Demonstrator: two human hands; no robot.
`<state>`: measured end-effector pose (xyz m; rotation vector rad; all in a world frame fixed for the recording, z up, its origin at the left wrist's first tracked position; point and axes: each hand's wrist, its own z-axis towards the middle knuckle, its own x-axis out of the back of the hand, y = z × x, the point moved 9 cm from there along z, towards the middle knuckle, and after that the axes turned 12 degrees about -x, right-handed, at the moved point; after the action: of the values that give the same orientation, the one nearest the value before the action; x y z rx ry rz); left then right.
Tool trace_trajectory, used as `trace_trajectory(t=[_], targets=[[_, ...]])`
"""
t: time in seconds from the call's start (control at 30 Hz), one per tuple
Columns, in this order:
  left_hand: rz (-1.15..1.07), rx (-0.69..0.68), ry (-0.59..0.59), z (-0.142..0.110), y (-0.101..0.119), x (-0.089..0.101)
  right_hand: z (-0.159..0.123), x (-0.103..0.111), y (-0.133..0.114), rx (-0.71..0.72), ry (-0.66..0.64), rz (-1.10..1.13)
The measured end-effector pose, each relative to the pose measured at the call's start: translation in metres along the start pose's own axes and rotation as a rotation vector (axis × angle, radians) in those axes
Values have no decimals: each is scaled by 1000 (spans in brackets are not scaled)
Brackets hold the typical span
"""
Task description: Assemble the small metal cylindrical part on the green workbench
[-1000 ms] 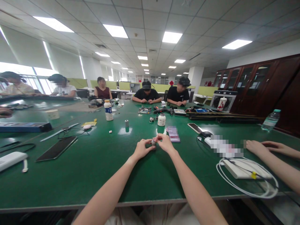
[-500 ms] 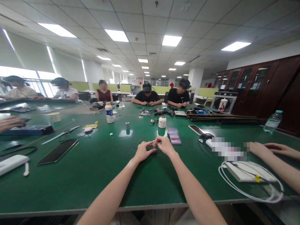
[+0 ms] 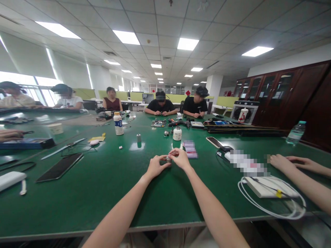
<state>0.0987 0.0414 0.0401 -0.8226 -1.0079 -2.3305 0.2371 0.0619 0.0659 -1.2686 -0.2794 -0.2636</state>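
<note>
On the green table in front of me, my left hand (image 3: 157,166) curls its thumb and fingers around a small metal cylinder (image 3: 169,160) that stands on the tabletop. My right hand (image 3: 180,159) has its fingertips pinched together at the top of that cylinder, partly hiding it. Whether a separate small part sits between the right fingertips is too small to tell. A similar grey metal cylinder (image 3: 139,138) stands farther off to the left. Beyond my right hand lies a purple packet (image 3: 190,149), and a white open-mouthed bottle (image 3: 177,133) is behind it.
Left are a dark phone (image 3: 60,167), a yellow wrapper (image 3: 97,138) and a white-and-blue bottle (image 3: 118,124). Right are another phone (image 3: 214,142), a white box (image 3: 270,186) with coiled cable, and a co-worker's hands (image 3: 283,163). Other people sit around the table, with tools (image 3: 181,123) at its far side.
The view has turned slightly, so everything sits a little farther left. My hands keep nearly the same hold at the small metal cylinder, whose side shows slightly more now.
</note>
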Motion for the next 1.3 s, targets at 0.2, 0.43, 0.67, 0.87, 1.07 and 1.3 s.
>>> trace_trajectory(t=[0.2, 0.43, 0.67, 0.87, 1.07, 1.3], targets=[[133, 103, 32, -2, -6, 9, 13, 31, 23, -64, 50, 86], [149, 181, 95, -5, -26, 17, 7, 28, 70, -222, -302, -28], [37, 157, 113, -3, -33, 15, 7, 26, 65, -198, -273, -69], [-146, 54, 5, 0, -19, 3, 8, 19, 15, 23, -70, 207], [-148, 20, -13, 1, -7, -2, -3, -2, -7, 100, -68, 104], [-88, 11, 9, 0, -5, -1, -3, -8, -1, 95, -65, 27]])
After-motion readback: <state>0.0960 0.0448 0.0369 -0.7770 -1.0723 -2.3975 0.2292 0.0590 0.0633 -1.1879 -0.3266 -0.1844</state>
